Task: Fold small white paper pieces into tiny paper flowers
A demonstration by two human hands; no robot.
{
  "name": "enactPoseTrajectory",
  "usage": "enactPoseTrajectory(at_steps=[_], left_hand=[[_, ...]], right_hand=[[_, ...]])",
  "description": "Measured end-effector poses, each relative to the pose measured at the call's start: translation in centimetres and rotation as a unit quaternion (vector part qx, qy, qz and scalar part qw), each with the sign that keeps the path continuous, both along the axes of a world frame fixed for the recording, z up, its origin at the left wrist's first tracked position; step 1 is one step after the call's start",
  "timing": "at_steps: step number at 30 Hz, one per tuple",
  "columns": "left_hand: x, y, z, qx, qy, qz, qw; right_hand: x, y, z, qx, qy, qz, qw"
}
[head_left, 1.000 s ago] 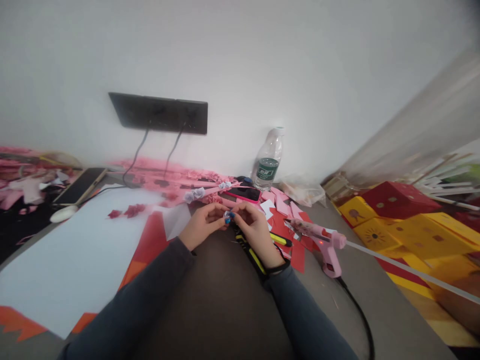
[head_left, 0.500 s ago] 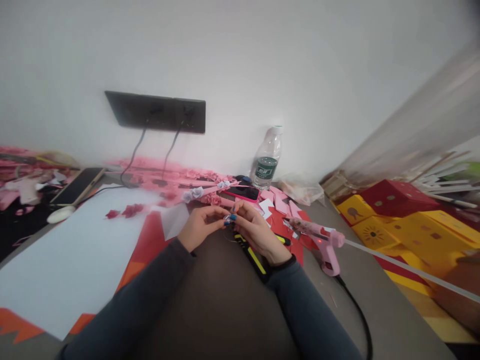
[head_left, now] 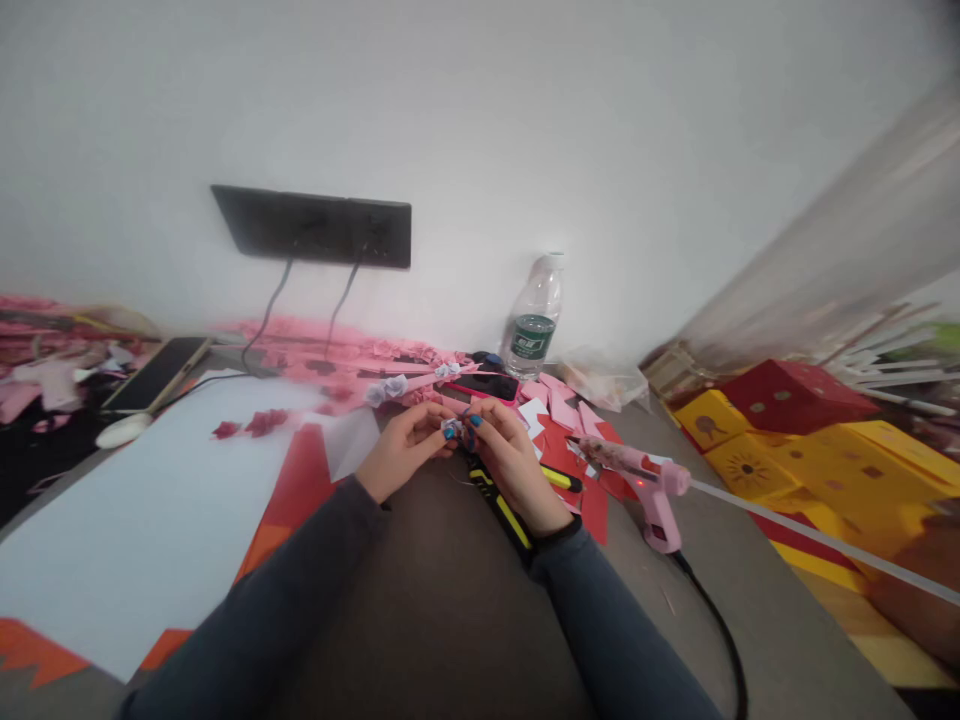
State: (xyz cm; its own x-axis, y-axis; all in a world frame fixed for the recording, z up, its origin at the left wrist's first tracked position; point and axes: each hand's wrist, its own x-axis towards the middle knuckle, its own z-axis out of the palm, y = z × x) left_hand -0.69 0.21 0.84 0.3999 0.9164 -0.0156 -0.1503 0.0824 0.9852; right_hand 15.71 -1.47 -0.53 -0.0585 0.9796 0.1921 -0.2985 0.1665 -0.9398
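Note:
Both hands meet over the middle of the table, fingertips pinched around a small white paper flower (head_left: 451, 428). My left hand (head_left: 405, 448) grips it from the left, and my right hand (head_left: 511, 460) holds its right side; the fingers hide part of it. Beneath my right hand lie scissors with black and yellow handles (head_left: 501, 508). Just beyond the hands, white paper flowers (head_left: 388, 389) sit on a pink strip. A pink glue gun (head_left: 651, 485) with a long glue stick rests to the right, a small red light showing on it.
White paper (head_left: 150, 500) covers the left, over red and orange sheets. Pink and red scraps (head_left: 559, 408), a phone (head_left: 487, 386) and a water bottle (head_left: 534, 320) stand or lie behind. Yellow and red boxes (head_left: 810, 450) are at right. The glue gun's black cord (head_left: 716, 620) trails forward.
My fingers have shifted slightly around the white paper flower, and more of it shows between them. The things on the table look unmoved.

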Motion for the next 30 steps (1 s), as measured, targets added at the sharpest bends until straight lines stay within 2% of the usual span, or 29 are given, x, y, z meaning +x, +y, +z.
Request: enactPoseTrajectory(at_steps=[4, 8, 11, 16, 20, 25, 30], left_hand=[[0.0, 0.0, -0.1, 0.001, 0.011, -0.001, 1.0], [-0.1, 0.2, -0.3, 0.031, 0.035, -0.012, 0.999], [-0.2, 0.3, -0.5, 0.056, 0.04, -0.017, 0.997], [-0.3, 0.3, -0.5, 0.087, 0.05, 0.019, 0.995], [-0.4, 0.2, -0.2, 0.1, 0.063, 0.028, 0.993], [-0.4, 0.2, 0.2, 0.076, 0.034, 0.018, 0.996], [-0.3, 0.0, 0.6, 0.045, 0.005, -0.001, 0.999]], right_hand=[[0.1, 0.1, 0.0, 0.072, -0.09, -0.07, 0.991], [0.1, -0.3, 0.5, 0.14, -0.219, -0.085, 0.962], [0.1, -0.5, 0.6, 0.159, -0.269, -0.09, 0.946], [0.2, -0.4, 0.6, 0.149, -0.277, -0.095, 0.944], [0.3, -0.4, 0.7, 0.113, -0.236, -0.058, 0.963], [0.2, -0.3, 0.6, 0.015, -0.103, 0.034, 0.994], [-0.1, -0.8, 1.0, -0.045, 0.056, 0.11, 0.991]])
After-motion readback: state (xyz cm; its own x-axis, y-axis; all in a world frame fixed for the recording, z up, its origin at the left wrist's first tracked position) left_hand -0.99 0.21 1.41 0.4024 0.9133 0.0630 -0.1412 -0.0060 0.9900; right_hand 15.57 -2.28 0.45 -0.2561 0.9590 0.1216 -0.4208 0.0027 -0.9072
